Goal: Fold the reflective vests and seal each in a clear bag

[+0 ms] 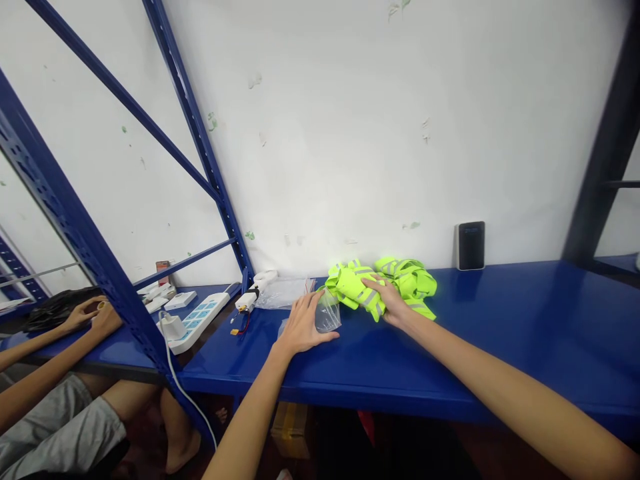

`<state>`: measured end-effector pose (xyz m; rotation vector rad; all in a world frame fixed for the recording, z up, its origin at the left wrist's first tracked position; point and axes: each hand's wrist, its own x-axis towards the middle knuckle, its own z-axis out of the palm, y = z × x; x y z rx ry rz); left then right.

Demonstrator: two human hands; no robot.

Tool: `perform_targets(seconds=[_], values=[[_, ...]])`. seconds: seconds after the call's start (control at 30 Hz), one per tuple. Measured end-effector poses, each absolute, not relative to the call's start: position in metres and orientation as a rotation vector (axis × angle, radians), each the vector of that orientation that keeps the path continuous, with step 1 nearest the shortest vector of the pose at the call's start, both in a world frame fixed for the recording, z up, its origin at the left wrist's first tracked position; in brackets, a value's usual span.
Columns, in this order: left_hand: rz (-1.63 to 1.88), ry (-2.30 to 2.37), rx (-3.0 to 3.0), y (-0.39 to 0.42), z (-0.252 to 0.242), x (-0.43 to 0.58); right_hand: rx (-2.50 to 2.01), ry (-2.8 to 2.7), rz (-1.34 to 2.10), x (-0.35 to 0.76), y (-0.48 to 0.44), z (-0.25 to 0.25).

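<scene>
A crumpled fluorescent yellow vest [356, 283] with grey reflective strips lies bunched on the blue tabletop. My right hand [389, 300] grips its near side, fingers closed on the fabric. More of the same yellow fabric [407, 277] is heaped just behind and to the right of that hand. My left hand [303, 325] rests over a clear plastic bag [328, 317], thumb held apart and fingers stretched out. Part of the bag is hidden under this hand, and its upper end meets the yellow fabric.
Left of my hands are more flat clear bags [285, 293], a white device with wires [246, 301] and a power strip [200, 323]. A black device [471, 247] leans on the wall. Beyond the blue rack post [95, 220], a co-worker's hands [97, 317] are visible.
</scene>
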<state>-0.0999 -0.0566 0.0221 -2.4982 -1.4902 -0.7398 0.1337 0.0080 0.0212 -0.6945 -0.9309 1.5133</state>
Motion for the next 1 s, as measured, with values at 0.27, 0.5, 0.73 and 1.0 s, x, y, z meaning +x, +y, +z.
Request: perform_targets(seconds=[0.27,0.5,0.73,1.0], values=[[-0.881,-1.436,-2.418,-0.054,0.016,-0.083,-0.784,-1.016,1.544,0.134,-0.004,0.023],[-0.926,-1.386,-2.334,-0.059,0.016,-0.085,-0.884,-1.269,1.410,0.139,-0.005,0.022],[-0.781,-1.216,-2.482,-0.055,0.009,-0.078,-0.904,-1.571,1.089,0.134,-0.003,0.014],[-0.806,-1.318,-2.432,-0.050,0.004,-0.064,-0.942,-1.514,1.170,0.124,-0.010,0.016]])
